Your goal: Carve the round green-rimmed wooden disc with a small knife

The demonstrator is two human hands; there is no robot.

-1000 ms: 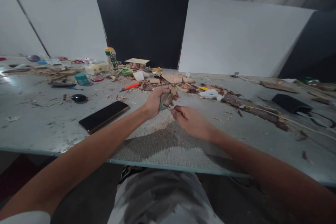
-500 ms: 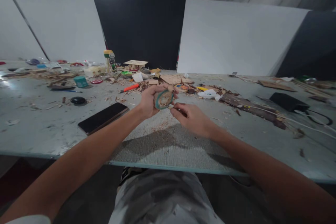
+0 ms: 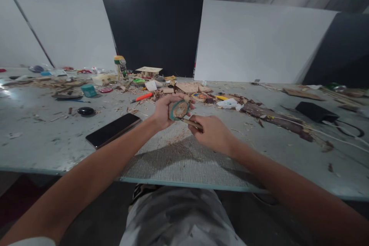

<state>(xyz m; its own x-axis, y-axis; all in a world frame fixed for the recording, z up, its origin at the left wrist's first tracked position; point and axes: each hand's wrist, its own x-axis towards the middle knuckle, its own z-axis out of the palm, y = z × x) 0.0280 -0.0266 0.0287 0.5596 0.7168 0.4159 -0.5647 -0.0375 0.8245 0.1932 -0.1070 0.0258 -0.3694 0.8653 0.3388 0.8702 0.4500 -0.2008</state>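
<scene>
A small round wooden piece (image 3: 180,109) with a teal rim and a bare, carved-looking middle is held up over the table. My left hand (image 3: 165,110) wraps around it from the left, fingers curled behind its far edge. In my right hand (image 3: 211,130) is a thin carving tool (image 3: 193,123) with a light wooden handle, gripped between thumb and fingers. Its dark tip meets the lower edge of the piece's face. Pale shavings (image 3: 175,138) lie on the table below both hands.
A black phone (image 3: 113,130) lies left of my left forearm, with a black oval object (image 3: 86,110) beyond it. An orange-handled tool (image 3: 143,97), wood scraps and a long bark strip (image 3: 276,119) lie farther back. A black box (image 3: 317,111) with a cable stands right.
My right hand has shifted slightly right and down, and more of the tool's wooden handle now shows. The tip sits lower on the round piece, while my left hand stays nearly still.
</scene>
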